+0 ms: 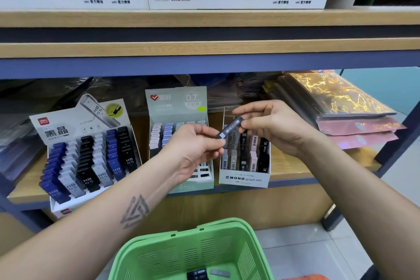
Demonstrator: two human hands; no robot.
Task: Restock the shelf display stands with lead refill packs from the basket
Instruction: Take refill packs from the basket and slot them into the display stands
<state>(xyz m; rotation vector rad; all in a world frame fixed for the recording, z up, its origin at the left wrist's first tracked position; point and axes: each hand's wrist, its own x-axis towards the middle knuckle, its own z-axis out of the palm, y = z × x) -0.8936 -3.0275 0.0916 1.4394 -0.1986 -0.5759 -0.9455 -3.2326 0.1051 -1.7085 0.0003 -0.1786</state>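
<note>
You hold one dark refill pack (230,129) in both hands, in front of the shelf (204,48) and just above the Mono stand (244,179). Your left hand (195,150) pinches its lower end between thumb and fingers (221,141); your right hand (272,125) pinches the upper end, fingers curled round it. The pack lies tilted, barcode side up.

Judging from the dark packs already standing there, it probably belongs in the Mono stand, though the label is too small to read, so check the grade against the row before you commit. Turn the pack upright so it matches its neighbours, let the left hand release, and slide it down into an open slot with the right. Keep it clear of the packs beside it; they stand close and a nudge could tip them. The middle stand (181,179) shows bare slots at its front, and the left stand (91,166) looks nearly full.

The basket (193,250) below your arms holds a few more packs (197,274) at its bottom, so the job is not done
</note>
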